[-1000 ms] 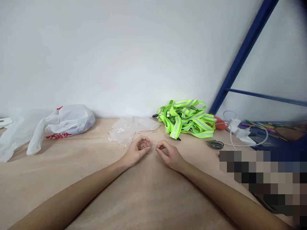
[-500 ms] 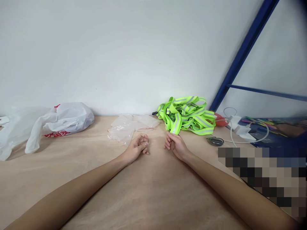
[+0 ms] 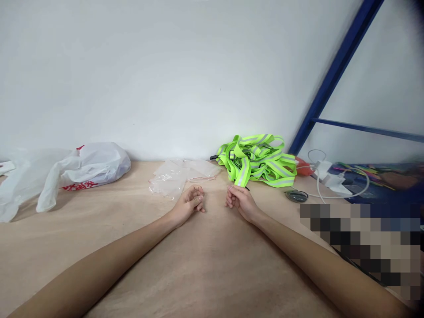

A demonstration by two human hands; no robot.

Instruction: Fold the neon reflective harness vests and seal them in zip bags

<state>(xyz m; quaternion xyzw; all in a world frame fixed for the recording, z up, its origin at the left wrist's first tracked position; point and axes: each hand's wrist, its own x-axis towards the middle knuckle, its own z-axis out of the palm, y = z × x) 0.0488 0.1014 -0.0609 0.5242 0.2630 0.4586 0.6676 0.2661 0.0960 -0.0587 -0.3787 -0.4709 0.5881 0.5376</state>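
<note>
Hard to make out at lower right: a pixelated patch [image 3: 361, 247], masking whatever lies under it. Blurred above that, a scatter of colourful things [image 3: 367, 172], too vague to name. Cut off at the left edge, a translucent bag [image 3: 24, 185], beside a white bag [image 3: 106, 163] with red print, lettering partly lost in the folds, contents hidden. Partly behind the green straps [image 3: 258, 161], an orange-red object [image 3: 304, 168], shape unclear. Tangled too thickly to count, the straps themselves, most loops and ends buried.

On the right hand [image 3: 243, 203]: fingers curled narrow, thumb and forefinger drawn close together, right by the low front end of the straps. Cannot tell a pinch from mere nearness — any contact too small to read.

On the left hand [image 3: 190, 205]: fingers loosely bent, thumb near them, palm partly out of sight; cannot tell how tightly closed. Just beyond, clear plastic bags [image 3: 172, 174], flat on the table [image 3: 205, 265], outlines merging.

Heaped near the wall [image 3: 165, 66], the straps: beyond the right fingers, well apart from the left ones — black buckle [image 3: 213, 157] poking out leftward.
</note>
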